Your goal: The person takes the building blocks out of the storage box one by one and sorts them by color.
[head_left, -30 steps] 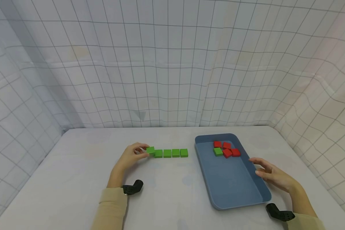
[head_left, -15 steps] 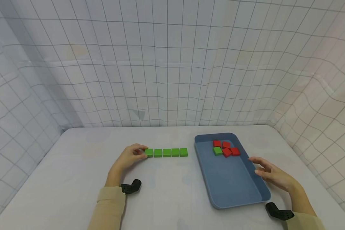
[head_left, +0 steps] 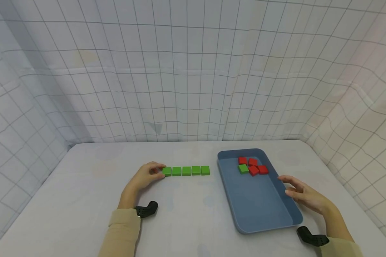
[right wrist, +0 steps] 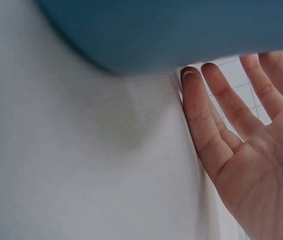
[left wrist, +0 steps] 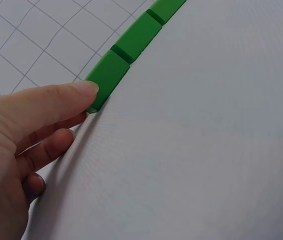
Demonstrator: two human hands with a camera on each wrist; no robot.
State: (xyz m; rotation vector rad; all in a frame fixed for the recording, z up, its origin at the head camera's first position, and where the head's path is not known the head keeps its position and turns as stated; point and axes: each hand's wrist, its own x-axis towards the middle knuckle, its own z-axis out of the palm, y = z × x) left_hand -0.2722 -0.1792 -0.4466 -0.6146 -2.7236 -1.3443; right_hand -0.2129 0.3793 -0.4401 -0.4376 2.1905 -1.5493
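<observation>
Narrowly, table parts the green row from the tray's rim.

In the head view, smooth plastic is suggested by the green blocks at mid-frame, their faces lightly satined. The same finish is shared by the red blocks right of centre. The tray, lower right, is seen as smooth, matt plastic. The upper frame is filled by rumpled, matt cloth. Matt woven fabric is suggested by the sleeve, lower left.
</observation>
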